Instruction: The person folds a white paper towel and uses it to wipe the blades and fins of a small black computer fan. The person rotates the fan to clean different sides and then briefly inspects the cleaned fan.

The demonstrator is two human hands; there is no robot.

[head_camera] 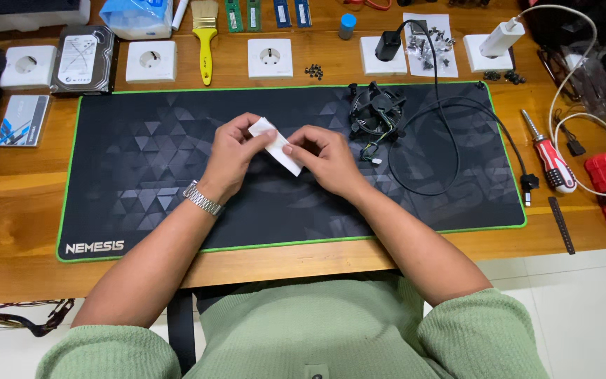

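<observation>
Both hands meet over the middle of the dark desk mat, with bare mat all around them. Left hand and right hand pinch opposite ends of a small white packet; a black cooler fan lies just right.
</observation>
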